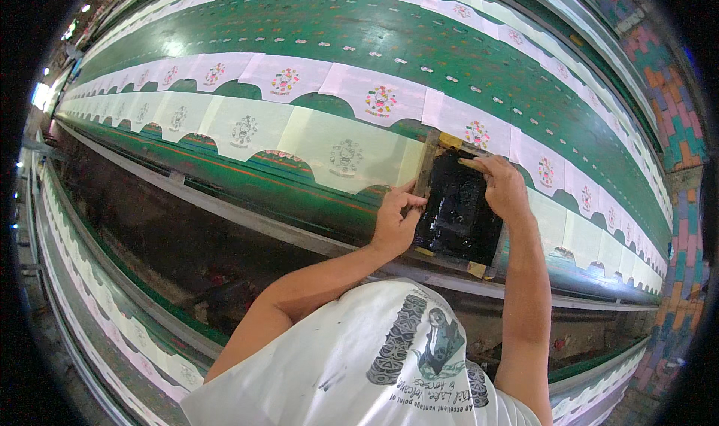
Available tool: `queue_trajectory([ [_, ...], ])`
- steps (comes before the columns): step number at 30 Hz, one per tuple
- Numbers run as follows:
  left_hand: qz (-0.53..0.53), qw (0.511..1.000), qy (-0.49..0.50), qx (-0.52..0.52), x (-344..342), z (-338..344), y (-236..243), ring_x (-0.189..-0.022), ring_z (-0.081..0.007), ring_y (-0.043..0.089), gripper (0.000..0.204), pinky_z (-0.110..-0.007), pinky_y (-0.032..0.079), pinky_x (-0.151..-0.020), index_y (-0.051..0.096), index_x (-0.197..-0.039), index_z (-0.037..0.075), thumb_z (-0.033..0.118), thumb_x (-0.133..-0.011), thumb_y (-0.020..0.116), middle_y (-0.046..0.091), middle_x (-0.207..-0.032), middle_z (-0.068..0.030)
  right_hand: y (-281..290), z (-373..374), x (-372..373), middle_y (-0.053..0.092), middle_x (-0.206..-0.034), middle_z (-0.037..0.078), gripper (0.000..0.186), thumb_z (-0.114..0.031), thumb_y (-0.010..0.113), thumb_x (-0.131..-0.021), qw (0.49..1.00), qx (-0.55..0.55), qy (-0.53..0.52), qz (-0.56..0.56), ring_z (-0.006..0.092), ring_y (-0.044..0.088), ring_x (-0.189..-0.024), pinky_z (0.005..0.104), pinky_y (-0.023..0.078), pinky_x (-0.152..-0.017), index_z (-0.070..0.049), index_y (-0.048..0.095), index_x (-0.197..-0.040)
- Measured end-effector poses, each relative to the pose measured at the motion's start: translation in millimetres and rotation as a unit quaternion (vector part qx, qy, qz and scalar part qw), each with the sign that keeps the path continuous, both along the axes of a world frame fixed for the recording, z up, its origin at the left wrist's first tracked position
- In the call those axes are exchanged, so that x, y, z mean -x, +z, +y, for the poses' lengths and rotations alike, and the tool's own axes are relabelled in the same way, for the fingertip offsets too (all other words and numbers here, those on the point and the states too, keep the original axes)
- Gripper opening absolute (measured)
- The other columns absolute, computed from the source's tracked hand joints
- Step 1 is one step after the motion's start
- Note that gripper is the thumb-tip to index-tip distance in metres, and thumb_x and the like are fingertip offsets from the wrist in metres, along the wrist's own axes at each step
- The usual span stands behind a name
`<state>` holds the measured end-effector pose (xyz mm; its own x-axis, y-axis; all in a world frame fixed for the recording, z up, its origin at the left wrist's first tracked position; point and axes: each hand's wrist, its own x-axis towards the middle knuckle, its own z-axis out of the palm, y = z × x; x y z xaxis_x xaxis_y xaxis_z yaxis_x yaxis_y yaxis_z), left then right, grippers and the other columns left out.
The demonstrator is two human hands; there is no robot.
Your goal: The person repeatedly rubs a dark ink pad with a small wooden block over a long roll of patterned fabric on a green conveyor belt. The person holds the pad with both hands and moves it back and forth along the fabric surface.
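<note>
A screen printing frame (pixel 425 164) lies on the near row of pale yellow-green fabric pieces (pixel 299 138), its mesh covered in wet black ink (pixel 457 209). My left hand (pixel 397 216) grips the frame's left side, fingers bent round the edge. At the far end of the frame, my right hand (pixel 503 188) is closed on a squeegee with a tan edge (pixel 472 165); its blade meets the black ink. Left of the frame, the fabric pieces carry dark outline prints (pixel 347 157). Tape patches (pixel 476 269) sit at the frame's corners.
A long green printing table (pixel 299 25) runs across the view. Pink fabric pieces (pixel 329 89) with coloured prints line it behind the yellow-green row. A metal rail (pixel 240 204) follows the near edge. Another table with fabric (pixel 97 299) stands at lower left; coloured paving (pixel 678 201) shows at right.
</note>
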<state>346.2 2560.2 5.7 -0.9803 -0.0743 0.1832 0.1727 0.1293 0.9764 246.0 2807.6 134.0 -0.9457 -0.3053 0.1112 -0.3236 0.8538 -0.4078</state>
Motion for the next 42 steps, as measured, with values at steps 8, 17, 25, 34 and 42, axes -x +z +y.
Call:
queue_trajectory([
  [8, -0.027, 0.999, -0.028, -0.003, 7, -10, 12, -0.144, -0.0423, 0.060, 0.028, -0.048, 0.043, -0.125, 0.080, -0.115, 0.007, -0.006, -0.090, 0.074, 0.064, -0.154, -0.0262, 8, -14, -34, 0.075, -0.112, 0.022, 0.051, 0.015, 0.060, -0.086, 0.997, 0.015, 0.056, -0.049, 0.0454, 0.069, -0.109, 0.0515, 0.056, -0.098, -0.001, 0.077, -0.132],
  [17, 0.003, 0.999, -0.041, 0.013, 7, -9, 5, -0.152, -0.0404, 0.057, 0.036, -0.046, 0.041, -0.129, 0.078, -0.127, 0.008, -0.004, -0.093, 0.076, 0.060, -0.161, -0.0276, 8, -38, -147, 0.075, -0.120, 0.014, 0.052, 0.011, 0.068, -0.080, 0.999, -0.022, 0.043, -0.024, 0.0385, 0.069, -0.114, 0.0516, 0.053, -0.100, -0.006, 0.078, -0.128],
  [25, 0.034, 0.995, -0.004, 0.093, 3, 5, 3, -0.142, -0.0461, 0.059, 0.047, -0.051, 0.046, -0.123, 0.084, -0.116, 0.010, -0.006, -0.073, 0.074, 0.063, -0.152, -0.0299, 1, -33, -183, 0.075, -0.123, 0.014, 0.048, 0.005, 0.077, -0.084, 0.999, 0.030, 0.017, -0.004, 0.0408, 0.069, -0.115, 0.0512, 0.054, -0.105, -0.005, 0.078, -0.131],
  [34, 0.066, 0.995, 0.000, 0.081, -13, 52, 27, -0.149, -0.0429, 0.058, 0.032, -0.049, 0.040, -0.128, 0.079, -0.102, 0.007, -0.011, -0.076, 0.072, 0.060, -0.161, -0.0297, -25, 46, -208, 0.075, -0.126, 0.013, 0.047, 0.002, 0.079, -0.080, 0.989, 0.112, -0.007, 0.094, 0.0380, 0.070, -0.120, 0.0518, 0.055, -0.105, -0.006, 0.080, -0.126],
  [42, 0.084, 0.995, -0.031, 0.043, -30, 193, 19, -0.156, -0.0405, 0.055, 0.027, -0.046, 0.038, -0.131, 0.078, -0.100, 0.006, -0.010, -0.079, 0.073, 0.057, -0.167, -0.0303, -33, 177, -241, 0.076, -0.125, 0.014, 0.040, 0.008, 0.078, -0.083, 0.983, 0.134, -0.059, 0.112, 0.0403, 0.071, -0.119, 0.0513, 0.058, -0.103, -0.004, 0.081, -0.121],
])
